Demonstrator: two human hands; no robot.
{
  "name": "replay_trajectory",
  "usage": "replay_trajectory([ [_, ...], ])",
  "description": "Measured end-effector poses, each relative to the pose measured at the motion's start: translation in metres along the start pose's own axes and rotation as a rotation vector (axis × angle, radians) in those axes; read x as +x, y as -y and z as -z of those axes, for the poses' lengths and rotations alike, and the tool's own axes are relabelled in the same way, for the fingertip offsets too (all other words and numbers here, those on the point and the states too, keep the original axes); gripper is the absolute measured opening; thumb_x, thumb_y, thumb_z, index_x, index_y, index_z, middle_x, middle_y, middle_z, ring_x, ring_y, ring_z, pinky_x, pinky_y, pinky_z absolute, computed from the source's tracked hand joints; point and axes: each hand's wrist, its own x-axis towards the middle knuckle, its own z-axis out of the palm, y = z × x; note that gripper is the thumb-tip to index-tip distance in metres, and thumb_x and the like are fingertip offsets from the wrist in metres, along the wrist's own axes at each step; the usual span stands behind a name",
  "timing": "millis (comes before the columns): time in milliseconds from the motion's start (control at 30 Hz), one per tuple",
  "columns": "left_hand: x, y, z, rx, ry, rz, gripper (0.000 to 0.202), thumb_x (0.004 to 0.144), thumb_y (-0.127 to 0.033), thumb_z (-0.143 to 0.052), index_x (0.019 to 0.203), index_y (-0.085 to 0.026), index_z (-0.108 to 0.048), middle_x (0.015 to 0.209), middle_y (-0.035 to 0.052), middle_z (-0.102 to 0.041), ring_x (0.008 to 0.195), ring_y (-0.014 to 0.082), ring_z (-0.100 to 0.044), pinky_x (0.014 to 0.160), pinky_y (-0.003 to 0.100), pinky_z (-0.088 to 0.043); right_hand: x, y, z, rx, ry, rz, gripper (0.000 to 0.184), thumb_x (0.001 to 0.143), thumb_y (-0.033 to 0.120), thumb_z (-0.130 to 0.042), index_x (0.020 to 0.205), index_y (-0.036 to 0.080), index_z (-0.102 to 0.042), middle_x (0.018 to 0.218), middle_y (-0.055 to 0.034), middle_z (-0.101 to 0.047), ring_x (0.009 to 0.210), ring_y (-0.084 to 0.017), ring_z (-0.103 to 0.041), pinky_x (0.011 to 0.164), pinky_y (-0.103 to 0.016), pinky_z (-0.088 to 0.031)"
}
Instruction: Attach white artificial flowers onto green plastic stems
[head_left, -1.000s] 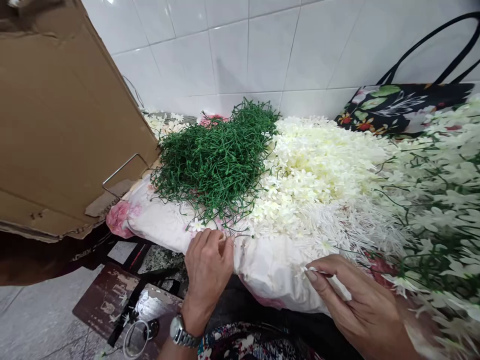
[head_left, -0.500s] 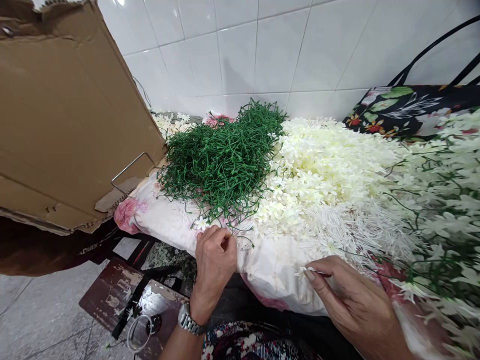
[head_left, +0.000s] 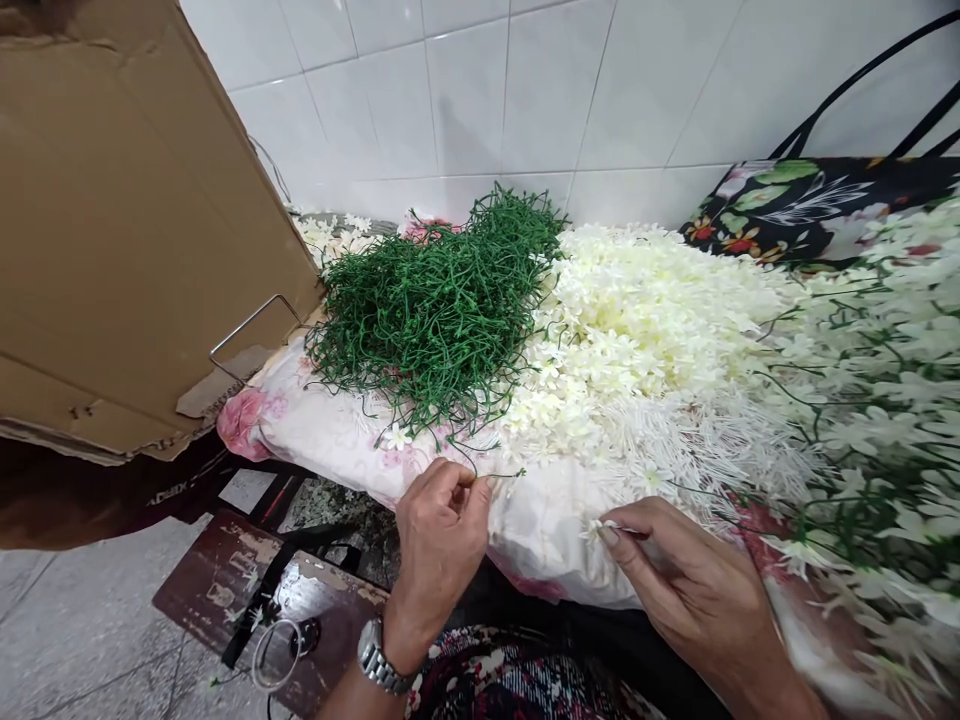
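My left hand (head_left: 442,535) is closed in a pinch on a thin green plastic stem (head_left: 504,476), whose tip points right toward my other hand. Between thumb and forefinger of my right hand (head_left: 686,580) is a small white artificial flower (head_left: 596,528), its petals facing left. A gap separates the stem's tip from the flower. Beyond my left hand lies a tangled heap of green stems (head_left: 427,310). Loose cream-white flower heads (head_left: 637,310) are piled beside it, with thin white stalks (head_left: 712,450) in front of them.
Flowers on green stems (head_left: 892,430) spread along the right side. A black floral bag (head_left: 810,215) leans by the tiled wall (head_left: 547,90). At left stands a big cardboard box (head_left: 135,220) with a wire handle (head_left: 251,328). Below is a worn brown stool (head_left: 217,580) holding a white ring (head_left: 276,655).
My left hand has drawn back from the heap and moved right with a green stem, closer to my right hand. My right hand still pinches the white flower, shifted slightly left.
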Motion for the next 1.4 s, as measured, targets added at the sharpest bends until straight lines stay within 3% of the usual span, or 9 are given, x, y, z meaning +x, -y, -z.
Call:
replay_trajectory([
  [133,-0.005,-0.011,-0.006,0.241,-0.077,-0.278,0.023,0.082,-0.016,-0.055,0.06,-0.018,-0.054,0.056,0.0017,-0.055,0.056,0.0165,-0.05,0.059,0.029,-0.036,0.0,0.001,-0.001,0.011,0.002,-0.027,0.01,0.085,0.014,-0.052,0.079,0.017,-0.058,0.064,-0.0005,-0.058,0.056,-0.01,-0.055,0.05,-0.019,-0.045],
  [267,-0.003,-0.016,-0.01,0.233,-0.113,-0.428,0.017,0.084,-0.013,-0.053,0.068,-0.016,-0.057,0.058,0.0033,-0.059,0.059,0.0183,-0.052,0.061,0.031,-0.036,0.003,0.004,-0.001,0.022,-0.001,-0.034,0.011,0.085,0.012,-0.051,0.079,0.017,-0.058,0.066,-0.0016,-0.058,0.059,-0.011,-0.055,0.052,-0.02,-0.046],
  [433,0.003,-0.019,-0.021,0.125,-0.128,-0.415,0.015,0.084,-0.013,-0.052,0.071,-0.017,-0.057,0.06,0.0033,-0.06,0.06,0.0172,-0.054,0.061,0.03,-0.037,0.006,0.009,0.003,0.022,-0.004,0.038,0.012,0.084,0.008,-0.051,0.081,0.016,-0.059,0.073,-0.0041,-0.06,0.069,-0.013,-0.06,0.061,-0.022,-0.051],
  [667,0.005,-0.03,-0.028,-0.105,-0.173,-0.411,0.013,0.082,-0.011,-0.055,0.072,-0.018,-0.055,0.059,-0.0011,-0.055,0.056,0.0136,-0.048,0.057,0.027,-0.039,0.008,0.009,-0.003,-0.061,0.02,0.211,0.013,0.084,0.005,-0.05,0.088,0.013,-0.06,0.101,-0.0131,-0.065,0.089,-0.019,-0.062,0.073,-0.032,-0.055],
  [867,0.005,-0.037,-0.026,-0.244,-0.089,-0.304,0.015,0.081,-0.01,-0.056,0.068,-0.018,-0.054,0.057,-0.004,-0.051,0.053,0.0107,-0.047,0.054,0.023,-0.039,0.01,0.006,-0.006,-0.197,0.101,0.289,0.02,0.086,0.002,-0.043,0.082,0.011,-0.06,0.094,-0.0126,-0.066,0.088,-0.022,-0.062,0.072,-0.035,-0.055],
  [1167,0.017,-0.033,-0.029,-0.148,-0.207,-0.319,0.018,0.08,-0.009,-0.056,0.065,-0.018,-0.052,0.056,-0.0041,-0.05,0.055,0.0109,-0.047,0.055,0.024,-0.037,0.007,0.005,0.0,-0.066,0.152,0.222,0.018,0.087,0.005,-0.044,0.084,0.013,-0.06,0.085,-0.0096,-0.064,0.077,-0.016,-0.059,0.067,-0.029,-0.054],
  [1400,0.011,-0.028,-0.023,-0.189,-0.116,-0.375,0.015,0.08,-0.007,-0.055,0.069,-0.017,-0.054,0.056,-0.0033,-0.049,0.054,0.0113,-0.047,0.055,0.024,-0.038,0.014,-0.009,0.019,-0.152,0.08,0.161,0.014,0.085,0.007,-0.05,0.084,0.016,-0.06,0.09,-0.0084,-0.065,0.089,-0.019,-0.06,0.075,-0.033,-0.051],
])
